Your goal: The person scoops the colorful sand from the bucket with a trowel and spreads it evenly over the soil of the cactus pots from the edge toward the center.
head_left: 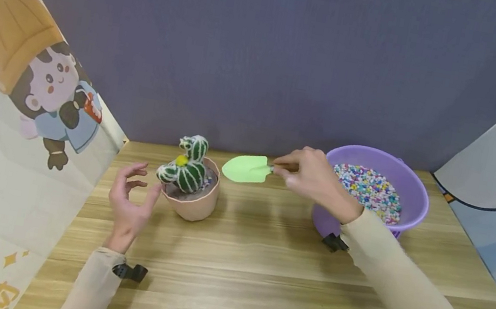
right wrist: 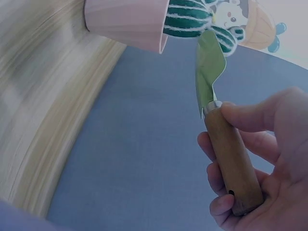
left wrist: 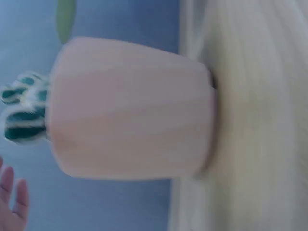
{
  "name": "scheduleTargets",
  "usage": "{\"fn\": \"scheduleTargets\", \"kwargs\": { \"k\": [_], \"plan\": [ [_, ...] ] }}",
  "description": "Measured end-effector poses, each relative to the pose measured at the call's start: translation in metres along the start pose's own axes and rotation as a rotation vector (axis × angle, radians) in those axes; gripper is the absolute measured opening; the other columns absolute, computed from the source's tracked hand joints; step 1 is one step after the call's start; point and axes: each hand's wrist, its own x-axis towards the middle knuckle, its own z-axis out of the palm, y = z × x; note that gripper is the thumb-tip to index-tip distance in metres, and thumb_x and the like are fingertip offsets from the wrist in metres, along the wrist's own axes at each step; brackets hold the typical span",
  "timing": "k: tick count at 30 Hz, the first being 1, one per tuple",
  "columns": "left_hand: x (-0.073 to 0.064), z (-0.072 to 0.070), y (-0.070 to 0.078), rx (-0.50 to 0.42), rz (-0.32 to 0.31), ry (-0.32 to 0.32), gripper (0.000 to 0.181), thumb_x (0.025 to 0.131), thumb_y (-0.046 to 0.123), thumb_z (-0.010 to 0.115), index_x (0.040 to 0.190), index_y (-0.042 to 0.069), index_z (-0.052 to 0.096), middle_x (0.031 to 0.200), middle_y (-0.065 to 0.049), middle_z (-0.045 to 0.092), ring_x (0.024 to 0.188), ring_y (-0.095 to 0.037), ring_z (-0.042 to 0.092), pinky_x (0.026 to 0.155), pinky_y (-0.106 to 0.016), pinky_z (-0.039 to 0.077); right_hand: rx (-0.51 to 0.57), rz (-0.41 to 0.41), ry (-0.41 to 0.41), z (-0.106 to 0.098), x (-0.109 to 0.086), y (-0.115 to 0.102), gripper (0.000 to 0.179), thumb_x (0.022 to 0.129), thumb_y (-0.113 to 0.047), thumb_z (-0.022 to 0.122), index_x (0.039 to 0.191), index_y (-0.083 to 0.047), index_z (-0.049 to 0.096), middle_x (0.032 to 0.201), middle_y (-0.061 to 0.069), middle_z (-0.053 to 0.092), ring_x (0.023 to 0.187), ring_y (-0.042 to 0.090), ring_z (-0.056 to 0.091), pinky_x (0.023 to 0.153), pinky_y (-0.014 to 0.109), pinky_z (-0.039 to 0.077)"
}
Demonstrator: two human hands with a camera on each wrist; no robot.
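Note:
My right hand [head_left: 315,179] grips the brown wooden handle [right wrist: 236,163] of a small trowel [head_left: 245,169] with a light green blade. The blade points left, held above the table between pot and bucket, and no beads show on it. A pink faceted pot [head_left: 195,207] stands upright at the left, holding a green-and-white striped toy cactus [head_left: 190,175] with a yellow flower. Some coloured beads lie on the grey filling inside the pot. Just left of it is my left hand [head_left: 131,206], fingers spread and loosely bent, holding nothing.
A purple bucket [head_left: 415,199] with many small multicoloured beads [head_left: 370,188] stands at the right, partly behind my right forearm. Behind the wooden table [head_left: 225,293] rises a dark blue-grey wall [head_left: 264,59]. Printed panels with cartoon figures flank both sides.

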Motion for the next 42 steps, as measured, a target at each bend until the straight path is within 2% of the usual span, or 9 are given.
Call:
{"fn": "scheduleTargets", "kwargs": {
  "k": [2,5,10,19,26,29,32,35,42],
  "plan": [
    [0.003,0.003,0.007,-0.038,0.060,0.064,0.033,0.080,-0.010,0.072,0.110,-0.020,0.065,0.107,-0.013,0.071,0.096,-0.007,0.065,0.077,-0.019,0.053,-0.007,0.001,0.010,-0.004,-0.004,0.003,0.021,0.098,-0.025,0.076,0.113,-0.013,0.085,0.104,0.007,0.083,0.082,0.022,0.063,0.074,0.036,0.048],
    [0.007,0.009,0.020,-0.081,0.147,0.086,0.019,0.080,-0.011,0.069,0.095,-0.021,0.065,0.091,-0.012,0.071,0.083,-0.005,0.064,0.072,-0.016,0.051,-0.023,0.006,0.028,-0.010,-0.010,0.007,0.022,0.097,-0.025,0.076,0.114,-0.013,0.085,0.102,0.006,0.083,0.082,0.022,0.062,0.073,0.036,0.047],
    [0.007,0.019,0.037,-0.126,0.236,0.029,0.013,0.078,-0.010,0.071,0.088,-0.017,0.067,0.080,-0.024,0.066,0.079,-0.004,0.062,0.073,-0.015,0.051,-0.021,0.026,0.042,-0.021,-0.021,0.013,0.021,0.099,-0.023,0.075,0.115,-0.014,0.084,0.101,0.006,0.082,0.080,0.021,0.059,0.072,0.035,0.046],
    [-0.002,0.040,0.051,-0.145,0.325,-0.101,0.012,0.081,-0.004,0.073,0.089,-0.012,0.069,0.079,-0.021,0.068,0.078,-0.008,0.065,0.072,-0.015,0.053,-0.034,0.066,0.072,-0.046,-0.043,0.026,0.021,0.101,-0.022,0.073,0.118,-0.015,0.083,0.105,0.003,0.083,0.087,0.018,0.071,0.072,0.034,0.053],
    [-0.007,0.058,0.058,-0.137,0.323,-0.238,0.015,0.082,-0.001,0.073,0.096,-0.006,0.072,0.087,-0.018,0.073,0.080,-0.018,0.067,0.078,-0.016,0.057,-0.051,0.127,0.103,-0.071,-0.061,0.041,0.026,0.101,-0.030,0.074,0.122,-0.016,0.082,0.114,0.005,0.083,0.106,0.031,0.078,0.091,0.054,0.061],
    [-0.009,0.067,0.062,-0.127,0.298,-0.298,0.016,0.084,0.000,0.073,0.099,-0.004,0.072,0.090,-0.015,0.073,0.079,-0.022,0.066,0.078,-0.017,0.056,-0.087,0.136,0.137,-0.080,-0.068,0.049,0.028,0.100,-0.031,0.075,0.123,-0.016,0.082,0.110,0.005,0.083,0.100,0.029,0.077,0.083,0.043,0.060],
    [-0.010,0.076,0.067,-0.112,0.250,-0.370,0.017,0.086,0.001,0.075,0.102,-0.002,0.072,0.093,-0.013,0.074,0.080,-0.025,0.067,0.077,-0.020,0.056,-0.139,0.131,0.186,-0.087,-0.074,0.059,0.027,0.098,-0.030,0.077,0.120,-0.016,0.083,0.104,0.004,0.084,0.090,0.025,0.071,0.074,0.033,0.051],
    [-0.011,0.086,0.072,-0.101,0.227,-0.434,0.019,0.086,0.002,0.076,0.104,0.000,0.071,0.095,-0.012,0.075,0.081,-0.027,0.068,0.076,-0.023,0.057,-0.165,0.148,0.205,-0.096,-0.081,0.068,0.027,0.099,-0.032,0.077,0.119,-0.016,0.083,0.102,0.005,0.084,0.088,0.025,0.068,0.073,0.034,0.049],
    [-0.018,0.109,0.075,-0.066,0.232,-0.563,0.024,0.087,0.006,0.080,0.110,0.007,0.073,0.097,-0.009,0.076,0.083,-0.025,0.070,0.070,-0.038,0.061,-0.203,0.218,0.185,-0.113,-0.099,0.093,0.033,0.101,-0.037,0.073,0.123,-0.014,0.081,0.108,0.013,0.082,0.096,0.031,0.068,0.077,0.039,0.048]
  ]
}}
